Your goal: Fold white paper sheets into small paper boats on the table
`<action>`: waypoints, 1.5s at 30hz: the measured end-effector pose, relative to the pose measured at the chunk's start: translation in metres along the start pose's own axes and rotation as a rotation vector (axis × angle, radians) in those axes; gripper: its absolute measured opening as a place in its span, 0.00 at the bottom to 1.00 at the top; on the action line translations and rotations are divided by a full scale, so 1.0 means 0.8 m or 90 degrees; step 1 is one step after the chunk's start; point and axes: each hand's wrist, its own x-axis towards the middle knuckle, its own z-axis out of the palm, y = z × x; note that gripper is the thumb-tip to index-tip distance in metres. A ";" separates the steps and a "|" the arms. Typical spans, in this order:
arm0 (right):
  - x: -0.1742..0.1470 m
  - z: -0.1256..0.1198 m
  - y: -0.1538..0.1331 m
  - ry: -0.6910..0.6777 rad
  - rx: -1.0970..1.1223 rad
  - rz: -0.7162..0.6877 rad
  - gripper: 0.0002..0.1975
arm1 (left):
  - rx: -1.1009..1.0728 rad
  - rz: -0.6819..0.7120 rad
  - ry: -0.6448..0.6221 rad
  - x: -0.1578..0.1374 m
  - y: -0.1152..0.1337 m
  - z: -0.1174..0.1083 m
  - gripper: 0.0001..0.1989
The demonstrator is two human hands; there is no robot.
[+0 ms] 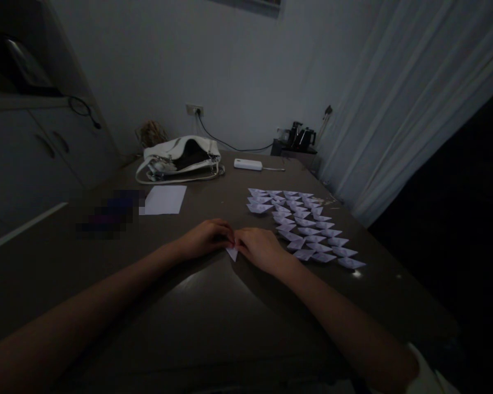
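Observation:
Between my two hands, in the middle of the table, is a small piece of folded white paper (232,254). Its pointed lower corner shows below my fingers, while the upper part is hidden by them. My left hand (209,237) grips the paper from the left with curled fingers. From the right, my right hand (258,246) pinches it, thumb and fingers closed. The two hands meet at the fingertips. Several folded paper boats (306,223) stand in rows just right of my right hand. A stack of white paper sheets (165,200) lies to the left, beyond my left hand.
A white handbag (183,156) sits open at the back of the table (213,328). A white power bank (248,164) with a short cable lies to its right. Left of the paper sheets is a blurred dark object (113,213). A kettle (305,138) stands beyond the far edge.

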 end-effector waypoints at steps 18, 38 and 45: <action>-0.001 0.001 0.004 0.011 0.013 0.019 0.05 | 0.018 0.012 0.004 -0.001 -0.007 0.004 0.05; -0.006 -0.007 -0.006 -0.006 -0.026 -0.023 0.07 | 0.028 0.003 -0.008 -0.001 0.001 0.002 0.04; -0.008 -0.012 -0.010 -0.030 -0.048 -0.035 0.08 | 0.042 0.000 -0.007 0.000 -0.004 0.003 0.03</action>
